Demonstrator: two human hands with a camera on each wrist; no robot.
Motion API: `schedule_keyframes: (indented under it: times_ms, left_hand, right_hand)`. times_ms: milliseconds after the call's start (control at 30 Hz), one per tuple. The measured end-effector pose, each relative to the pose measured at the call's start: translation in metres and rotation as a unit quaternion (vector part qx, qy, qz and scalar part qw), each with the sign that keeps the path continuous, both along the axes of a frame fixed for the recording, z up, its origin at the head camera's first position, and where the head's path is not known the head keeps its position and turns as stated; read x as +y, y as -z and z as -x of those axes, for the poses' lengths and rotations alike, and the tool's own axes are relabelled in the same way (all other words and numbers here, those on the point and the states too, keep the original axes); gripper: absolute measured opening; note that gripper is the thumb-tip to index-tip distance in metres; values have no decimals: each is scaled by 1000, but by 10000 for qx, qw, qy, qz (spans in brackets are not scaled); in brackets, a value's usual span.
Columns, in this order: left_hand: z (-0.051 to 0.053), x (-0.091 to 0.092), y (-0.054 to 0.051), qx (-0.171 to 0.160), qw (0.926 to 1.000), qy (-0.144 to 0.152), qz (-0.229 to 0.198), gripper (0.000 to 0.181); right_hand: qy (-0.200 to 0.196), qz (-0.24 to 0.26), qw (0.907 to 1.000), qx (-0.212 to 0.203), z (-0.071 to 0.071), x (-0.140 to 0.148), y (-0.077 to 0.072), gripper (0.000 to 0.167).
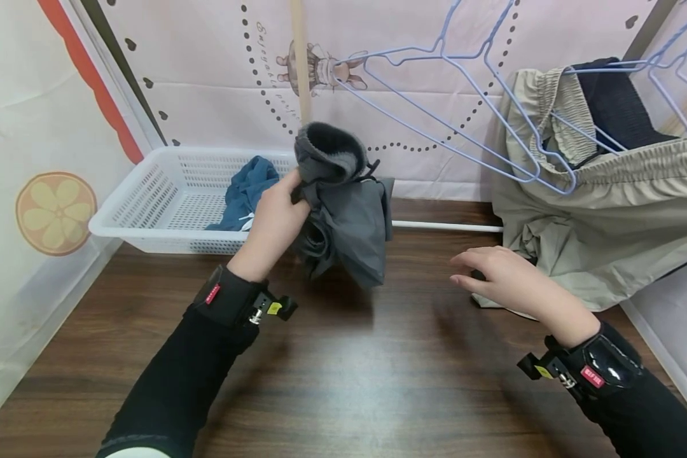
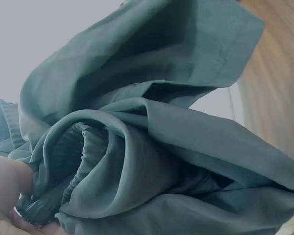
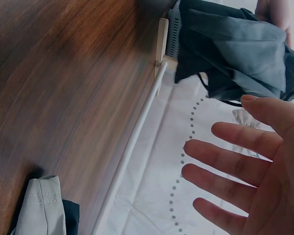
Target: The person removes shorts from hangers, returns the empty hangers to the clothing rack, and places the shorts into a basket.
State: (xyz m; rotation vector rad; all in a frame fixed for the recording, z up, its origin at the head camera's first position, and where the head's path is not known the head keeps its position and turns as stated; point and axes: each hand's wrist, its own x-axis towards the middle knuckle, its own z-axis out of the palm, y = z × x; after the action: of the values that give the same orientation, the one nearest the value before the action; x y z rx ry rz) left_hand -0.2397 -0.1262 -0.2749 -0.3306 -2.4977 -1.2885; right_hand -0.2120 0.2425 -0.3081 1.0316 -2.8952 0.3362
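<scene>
- Head view: brown wood-grain tabletop [image 1: 343, 388] carries the items below; its far edge is lined by a white rod [image 1: 449, 226].
- Khaki elastic-waist bottoms [image 1: 601, 235] hang at the tabletop's far right corner. Blue hangers [image 1: 655, 60] pass into the waistband, presumably to bear the weight; the lower folds spread down over the corner. A navy fabric shows within the waistband; whether lining or separate piece cannot be determined.
- White perforated basket [image 1: 172, 233] sits at the far left corner, likely set there so the near part of the tabletop serves as working room.
- Pair of blue clothes hangers [image 1: 443, 55] hangs above the far edge, between basket and khaki bottoms, within apparent reach of both hands.
- Grey drawcord garment [image 1: 355, 222] is over the far half of the tabletop, just right of the basket, apparently lifted. It is bunched, gathered elastic visible in the left wrist view.
- Left hand [image 1: 275, 219] grips the garment's left side; the single-sided hold probably lets the folds hang down.
- Right hand [image 1: 500, 277] holds nothing, fingers spread, near the khaki bottoms. Hands are well apart.
- Blue garment [image 1: 250, 191] lies crumpled at the basket's right end.
- Dark drawcord [image 1: 373, 168] protrudes from the grey fabric.
</scene>
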Motion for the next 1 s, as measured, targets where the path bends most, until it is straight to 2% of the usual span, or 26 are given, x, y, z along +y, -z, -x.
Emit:
schedule_keyframes:
  times_ms: [200, 400, 533, 700, 933, 1000]
  left_hand:
    - [0, -17, -7, 58, 9969, 42, -787, 41]
    - [0, -28, -18, 248, 9910, -95, -1310, 39]
    - [-1, -34, -27, 495, 9830, -166, -1760, 38]
    - [-2, -43, -39, 917, 9695, -224, -2262, 33]
    - [-3, -58, -54, 1229, 9556, -505, -2632, 32]
    - [-3, -64, -57, 1314, 9552, -666, -2568, 31]
  right_hand:
    - [-40, -76, 10000, -22, 0, -3, 1, 30]
    - [-136, -183, 9996, -164, -1, -5, 3, 34]
    - [-150, -185, 9995, -209, 0, -5, 5, 34]
    - [-117, -216, 9992, -315, 2, -6, 6, 36]
    - [-28, -298, 9986, -434, 2, -8, 7, 38]
    - [-5, -327, 9983, -479, 2, -9, 7, 39]
